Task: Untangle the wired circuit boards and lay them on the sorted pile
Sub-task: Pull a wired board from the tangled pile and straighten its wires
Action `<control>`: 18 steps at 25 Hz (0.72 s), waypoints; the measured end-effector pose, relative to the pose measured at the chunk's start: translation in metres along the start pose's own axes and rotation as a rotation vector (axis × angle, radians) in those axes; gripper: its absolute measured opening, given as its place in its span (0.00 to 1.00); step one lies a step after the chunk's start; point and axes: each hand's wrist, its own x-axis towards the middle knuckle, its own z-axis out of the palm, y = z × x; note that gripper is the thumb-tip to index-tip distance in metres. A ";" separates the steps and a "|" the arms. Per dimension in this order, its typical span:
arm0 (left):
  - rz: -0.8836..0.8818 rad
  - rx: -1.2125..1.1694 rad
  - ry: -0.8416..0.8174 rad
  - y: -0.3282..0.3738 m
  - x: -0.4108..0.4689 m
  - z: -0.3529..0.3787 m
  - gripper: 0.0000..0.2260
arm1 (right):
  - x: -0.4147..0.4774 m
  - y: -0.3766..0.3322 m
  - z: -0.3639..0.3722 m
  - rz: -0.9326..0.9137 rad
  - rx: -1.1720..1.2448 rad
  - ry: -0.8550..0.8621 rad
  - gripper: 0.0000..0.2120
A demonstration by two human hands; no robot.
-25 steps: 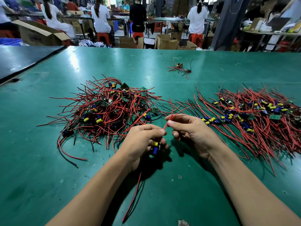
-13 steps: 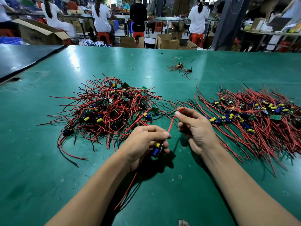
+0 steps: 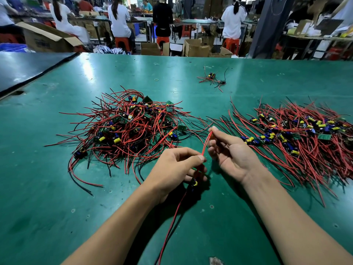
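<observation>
A tangled heap of small circuit boards with red and black wires (image 3: pixel 131 129) lies left of centre on the green table. The sorted pile (image 3: pixel 298 136), wires combed one way, spreads at the right. My left hand (image 3: pixel 177 169) grips one wired circuit board (image 3: pixel 193 183) with a yellow capacitor below its fingers; red and black leads trail from it toward me. My right hand (image 3: pixel 231 152) pinches that board's upper red wire (image 3: pixel 206 144) near its tip between thumb and forefinger, just above my left thumb.
A couple of loose wired boards (image 3: pixel 212 79) lie at the far middle of the green table (image 3: pixel 57 197). A darker table (image 3: pixel 23 67) adjoins at the far left. Beyond the far edge are cardboard boxes (image 3: pixel 196 47) and people seated at benches.
My right hand has slid along the red wire, up and away from my left hand, drawing it straight. My left hand stayed in place holding the board, whose trailing leads swung slightly.
</observation>
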 end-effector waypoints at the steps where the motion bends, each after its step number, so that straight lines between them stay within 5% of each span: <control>1: 0.007 -0.021 0.019 -0.001 0.000 0.000 0.02 | -0.001 0.002 0.000 -0.025 -0.064 -0.023 0.08; 10: 0.019 -0.040 0.078 0.000 0.001 -0.004 0.02 | -0.007 0.000 -0.008 0.036 -0.443 -0.194 0.20; 18: 0.003 0.047 0.000 0.000 0.000 -0.007 0.02 | -0.004 -0.003 -0.014 -0.105 -0.642 -0.114 0.02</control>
